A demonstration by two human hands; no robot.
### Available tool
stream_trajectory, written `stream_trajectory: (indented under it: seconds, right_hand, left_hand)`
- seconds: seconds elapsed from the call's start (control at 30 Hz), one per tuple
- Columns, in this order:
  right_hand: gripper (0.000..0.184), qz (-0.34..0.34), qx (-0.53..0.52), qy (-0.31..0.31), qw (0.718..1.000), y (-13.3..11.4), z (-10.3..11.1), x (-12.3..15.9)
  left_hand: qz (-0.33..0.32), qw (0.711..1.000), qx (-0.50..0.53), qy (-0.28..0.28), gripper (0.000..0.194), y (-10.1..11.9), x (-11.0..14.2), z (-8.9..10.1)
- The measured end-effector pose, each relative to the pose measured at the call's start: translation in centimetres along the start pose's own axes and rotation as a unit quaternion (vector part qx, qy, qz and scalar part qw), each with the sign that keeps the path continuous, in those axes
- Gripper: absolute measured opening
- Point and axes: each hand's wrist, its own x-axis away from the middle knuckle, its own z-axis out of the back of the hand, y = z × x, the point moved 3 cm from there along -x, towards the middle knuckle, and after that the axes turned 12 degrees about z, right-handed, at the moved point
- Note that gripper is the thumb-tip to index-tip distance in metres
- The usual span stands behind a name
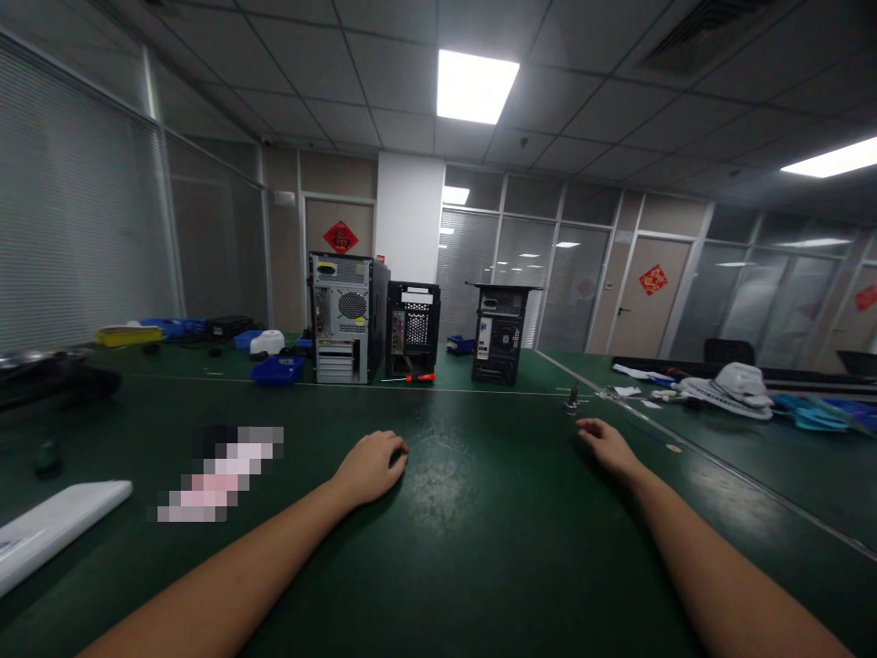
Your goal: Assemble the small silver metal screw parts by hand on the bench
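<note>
My left hand rests on the green tabletop, its fingers loosely bent. A gap shows between thumb and forefinger, with nothing visible in it. Farther right, my right hand lies on its side edge on the table, fingers slightly curled and thumb a little apart, also without anything visible in it. Just beyond its fingertips stands a small dark metal part, not touched. A screwdriver with a red and black handle lies at the back, before three computer cases: a tall grey one, a black one and another black one.
On the left are a white flat object, a pixelated patch, a blue bin and a yellow tray. A white cap and blue cloth-like items lie at right, past a metal strip along the table.
</note>
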Motion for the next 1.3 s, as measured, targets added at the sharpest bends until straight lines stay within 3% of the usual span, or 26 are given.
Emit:
stream_trajectory:
  seconds: [0.13, 0.3, 0.43, 0.6, 0.77, 0.97, 1.3]
  right_hand:
    - [0.040, 0.023, 0.025, 0.034, 0.999, -1.1, 1.7, -0.2]
    - [0.042, 0.089, 0.148, -0.001, 0.985, -2.1, 4.1, 0.0]
    - [0.044, 0.096, 0.166, -0.001, 0.982, -1.5, 5.1, 0.2]
    - [0.047, 0.067, 0.126, -0.013, 0.990, -0.6, 5.0, 0.4]
    - [0.037, 0.075, 0.136, -0.043, 0.987, -1.3, 4.8, 0.8]
    - [0.037, 0.064, 0.124, -0.051, 0.989, -2.3, 4.8, 1.2]
    - [0.037, 0.062, 0.129, -0.055, 0.988, -1.7, 4.9, 0.8]
  left_hand:
    - [0.007, 1.000, 0.004, -0.009, 0.027, 0.0, 0.0, 0.1]
    - [0.007, 1.000, 0.005, -0.008, 0.028, 0.0, 0.0, 0.0]
    - [0.003, 1.000, 0.008, -0.008, 0.028, 0.0, 0.0, 0.1]
    - [0.003, 1.000, 0.000, -0.005, 0.026, 0.0, -0.1, 0.0]
    - [-0.003, 1.000, 0.001, 0.003, 0.026, -0.1, -0.1, -0.2]
    - [-0.004, 1.000, 0.006, -0.001, 0.027, -0.1, -0.1, -0.1]
    - [-0.005, 1.000, 0.003, -0.003, 0.027, -0.1, -0.1, -0.1]
